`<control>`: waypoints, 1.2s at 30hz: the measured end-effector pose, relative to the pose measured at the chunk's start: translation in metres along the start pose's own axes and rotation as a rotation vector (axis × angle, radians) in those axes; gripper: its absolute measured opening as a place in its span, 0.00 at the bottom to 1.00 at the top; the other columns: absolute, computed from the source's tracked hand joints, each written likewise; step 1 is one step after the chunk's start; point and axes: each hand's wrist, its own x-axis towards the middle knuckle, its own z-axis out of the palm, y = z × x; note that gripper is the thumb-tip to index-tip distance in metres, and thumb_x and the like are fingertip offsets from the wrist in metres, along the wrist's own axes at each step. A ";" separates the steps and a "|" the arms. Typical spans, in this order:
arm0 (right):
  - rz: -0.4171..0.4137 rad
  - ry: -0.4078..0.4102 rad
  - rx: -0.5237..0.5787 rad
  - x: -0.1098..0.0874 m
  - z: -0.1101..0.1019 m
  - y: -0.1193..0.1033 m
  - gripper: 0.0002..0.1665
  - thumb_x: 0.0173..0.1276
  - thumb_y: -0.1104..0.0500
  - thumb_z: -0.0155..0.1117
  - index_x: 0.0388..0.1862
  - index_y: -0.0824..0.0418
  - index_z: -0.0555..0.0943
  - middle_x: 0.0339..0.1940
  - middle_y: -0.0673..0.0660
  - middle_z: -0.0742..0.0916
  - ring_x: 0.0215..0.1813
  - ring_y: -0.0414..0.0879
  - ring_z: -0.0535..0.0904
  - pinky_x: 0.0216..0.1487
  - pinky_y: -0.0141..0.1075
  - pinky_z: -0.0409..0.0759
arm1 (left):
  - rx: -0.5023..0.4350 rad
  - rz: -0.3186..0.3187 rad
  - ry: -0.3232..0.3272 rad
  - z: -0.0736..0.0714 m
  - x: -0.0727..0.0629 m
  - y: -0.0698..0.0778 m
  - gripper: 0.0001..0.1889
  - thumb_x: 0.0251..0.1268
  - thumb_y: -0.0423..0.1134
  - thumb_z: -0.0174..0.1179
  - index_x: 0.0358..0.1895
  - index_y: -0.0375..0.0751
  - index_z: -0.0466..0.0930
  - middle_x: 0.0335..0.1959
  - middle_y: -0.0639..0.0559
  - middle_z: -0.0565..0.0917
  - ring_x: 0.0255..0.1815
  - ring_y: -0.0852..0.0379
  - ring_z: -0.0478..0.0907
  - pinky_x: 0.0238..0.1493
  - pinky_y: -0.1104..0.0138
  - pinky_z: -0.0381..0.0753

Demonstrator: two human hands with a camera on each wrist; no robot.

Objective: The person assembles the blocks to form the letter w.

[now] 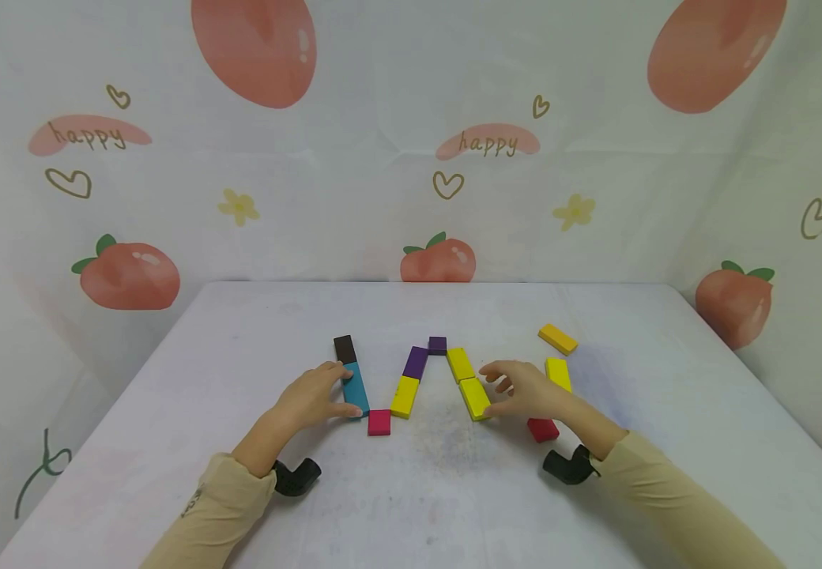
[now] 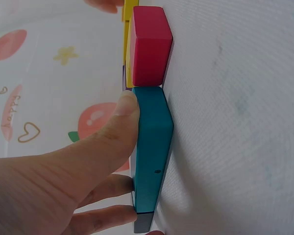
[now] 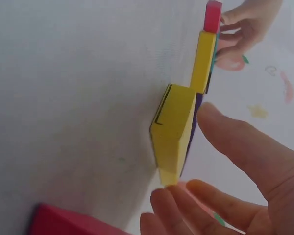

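My left hand [image 1: 314, 395] rests on a teal block [image 1: 356, 391], its thumb at the near end and fingers toward a black block [image 1: 345, 348] at the far end. A red block [image 1: 378, 423] stands by the teal one's near end. Beyond it, a yellow block [image 1: 405, 397] and a purple block [image 1: 415, 363] slant up to a small dark purple block [image 1: 438, 345]. Two yellow blocks, the far one [image 1: 461, 363] and the near one [image 1: 474, 399], slope down from there. My right hand [image 1: 521, 389] hovers around the near one with fingers spread, thumb close beside it.
Right of my right hand lie a yellow block [image 1: 557, 372], partly hidden, and a red block [image 1: 542, 430]. Farther back is an orange-yellow block [image 1: 557, 338]. The white table [image 1: 439, 506] meets a peach-print cloth backdrop [image 1: 354, 174]. Black wrist devices, left [image 1: 298, 477] and right [image 1: 568, 466], hang below my forearms.
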 end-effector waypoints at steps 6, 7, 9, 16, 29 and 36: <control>0.010 -0.053 0.027 -0.001 0.001 0.005 0.33 0.54 0.57 0.72 0.58 0.68 0.73 0.49 0.62 0.83 0.45 0.49 0.80 0.48 0.40 0.83 | 0.000 0.002 0.000 0.000 0.000 0.000 0.35 0.50 0.51 0.68 0.60 0.35 0.71 0.64 0.34 0.70 0.61 0.36 0.70 0.60 0.47 0.73; 0.012 -0.056 0.028 0.000 0.001 0.005 0.33 0.54 0.57 0.72 0.58 0.67 0.73 0.49 0.62 0.83 0.45 0.49 0.80 0.48 0.40 0.83 | 0.002 0.002 0.000 0.000 0.000 -0.001 0.35 0.50 0.51 0.68 0.60 0.35 0.71 0.64 0.34 0.70 0.61 0.36 0.70 0.60 0.47 0.73; 0.016 -0.058 0.035 0.000 0.001 0.006 0.33 0.54 0.57 0.72 0.57 0.67 0.73 0.49 0.62 0.83 0.45 0.49 0.80 0.48 0.40 0.83 | 0.002 0.002 0.000 0.000 0.001 -0.001 0.35 0.50 0.51 0.68 0.60 0.35 0.71 0.64 0.34 0.70 0.61 0.36 0.70 0.60 0.47 0.73; 0.013 -0.055 0.033 0.002 0.002 0.005 0.32 0.54 0.57 0.72 0.57 0.67 0.74 0.48 0.62 0.83 0.45 0.49 0.80 0.48 0.40 0.83 | 0.007 0.003 -0.003 0.001 0.001 -0.001 0.35 0.50 0.51 0.68 0.61 0.35 0.71 0.64 0.34 0.70 0.60 0.36 0.70 0.60 0.47 0.73; 0.023 -0.039 0.024 0.003 0.004 0.005 0.31 0.54 0.56 0.72 0.56 0.66 0.74 0.47 0.60 0.84 0.44 0.47 0.80 0.48 0.40 0.83 | 0.000 0.010 0.004 0.001 0.001 -0.001 0.35 0.50 0.50 0.68 0.60 0.35 0.71 0.64 0.34 0.70 0.60 0.36 0.71 0.59 0.48 0.74; 0.024 -0.039 0.015 0.004 0.004 0.005 0.32 0.54 0.55 0.72 0.56 0.66 0.74 0.46 0.59 0.84 0.43 0.47 0.79 0.47 0.40 0.83 | -0.004 0.010 0.002 0.001 0.001 0.000 0.35 0.51 0.51 0.68 0.60 0.35 0.71 0.64 0.34 0.69 0.60 0.36 0.70 0.60 0.48 0.73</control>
